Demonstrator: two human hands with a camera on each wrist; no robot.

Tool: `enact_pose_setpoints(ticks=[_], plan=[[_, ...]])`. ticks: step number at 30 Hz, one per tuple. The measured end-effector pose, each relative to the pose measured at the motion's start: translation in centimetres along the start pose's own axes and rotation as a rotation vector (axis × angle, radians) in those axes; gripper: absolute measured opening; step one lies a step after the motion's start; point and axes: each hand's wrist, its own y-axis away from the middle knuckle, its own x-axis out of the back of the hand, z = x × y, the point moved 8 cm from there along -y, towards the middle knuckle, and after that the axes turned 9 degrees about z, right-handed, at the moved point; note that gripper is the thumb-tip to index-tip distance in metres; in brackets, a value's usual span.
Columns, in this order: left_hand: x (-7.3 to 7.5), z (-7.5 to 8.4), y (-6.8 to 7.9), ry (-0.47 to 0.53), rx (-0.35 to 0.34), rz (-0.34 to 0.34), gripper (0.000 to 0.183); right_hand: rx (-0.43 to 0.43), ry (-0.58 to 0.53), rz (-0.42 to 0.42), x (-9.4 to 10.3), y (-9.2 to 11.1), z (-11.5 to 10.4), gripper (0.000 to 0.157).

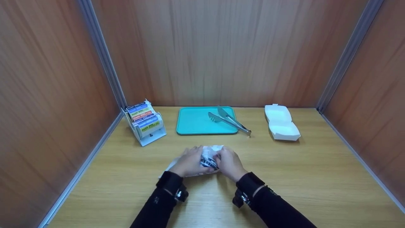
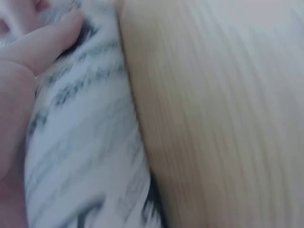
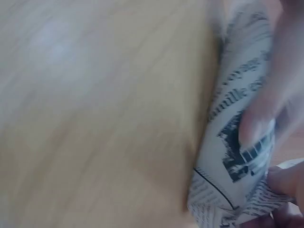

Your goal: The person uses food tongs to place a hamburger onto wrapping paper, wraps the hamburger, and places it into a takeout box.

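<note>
Between my two hands lies a paper-wrapped bundle [image 1: 209, 157], white with black newspaper-style print. My left hand [image 1: 191, 161] grips it from the left, with the thumb along its near side. At its right end my right hand [image 1: 231, 162] pinches the folded paper. The left wrist view shows the printed paper [image 2: 90, 142] as a long roll under the left thumb, close above the wood. Creased folds show at the end of the bundle [image 3: 228, 175] in the right wrist view. Whatever the paper wraps is hidden.
A turquoise tray [image 1: 196, 122] stands at the back, with metal tongs [image 1: 232, 121] lying across its right side. To the right is an open white clamshell box [image 1: 282, 123]. A holder with printed packets [image 1: 144, 118] stands at the left. Wooden walls [image 1: 234, 53] enclose the table.
</note>
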Motion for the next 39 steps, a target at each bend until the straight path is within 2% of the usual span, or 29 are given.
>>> enact_pose_setpoints(ticks=[2,5,8,13,16,19,21,22,24,26,28,32,35,37,39], plan=[[0.1,-1.0,0.4,-0.009,0.032,-0.007,0.106,0.055,0.024,-0.007,-0.1,0.1,-0.9,0.006],[-0.1,-1.8,0.6,0.008,0.046,-0.016,0.101,0.164,0.075,0.021,-0.3,0.2,-2.3,0.008],[-0.3,-2.1,0.7,0.031,0.046,-0.011,0.098,0.273,0.123,0.087,-0.5,0.4,-3.6,0.011],[-0.4,-1.8,0.5,0.05,0.021,0.006,0.091,0.388,0.187,0.171,-1.1,0.9,-4.2,0.009],[0.3,-1.6,0.7,0.068,0.061,-0.032,0.106,0.428,0.217,0.178,-1.3,1.1,-4.2,0.015],[2.1,-1.3,0.9,0.073,0.097,-0.059,0.122,0.453,0.232,0.123,-1.6,1.1,-4.3,0.017],[3.6,-0.8,0.9,0.092,0.104,-0.027,0.117,0.453,0.229,0.056,-1.8,1.1,-4.2,0.024],[4.4,-0.6,0.8,0.104,0.104,0.003,0.108,0.448,0.228,0.014,-2.0,1.2,-4.1,0.03],[5.5,-0.3,0.5,0.113,0.108,0.077,0.076,0.432,0.224,-0.064,-2.2,1.2,-3.8,0.045],[6.0,0.0,0.2,0.112,0.129,0.129,0.042,0.4,0.205,-0.127,-2.3,1.2,-3.5,0.054],[5.4,-0.1,0.0,0.075,0.171,0.132,0.024,0.376,0.192,-0.171,-2.3,1.2,-3.3,0.054],[3.3,-0.7,0.0,0.044,0.287,0.076,0.032,0.349,0.143,-0.21,-2.1,1.1,-3.0,0.045],[2.2,-1.3,-0.2,0.151,0.362,0.062,0.034,0.319,0.069,-0.247,-1.8,0.9,-2.6,0.051],[1.9,-1.6,-0.4,0.213,0.378,0.061,0.032,0.247,-0.036,-0.257,-1.4,0.3,-2.0,0.049],[1.8,-1.9,-0.5,0.249,0.38,0.062,0.031,0.137,-0.138,-0.209,-0.8,-0.5,-1.1,0.043]])
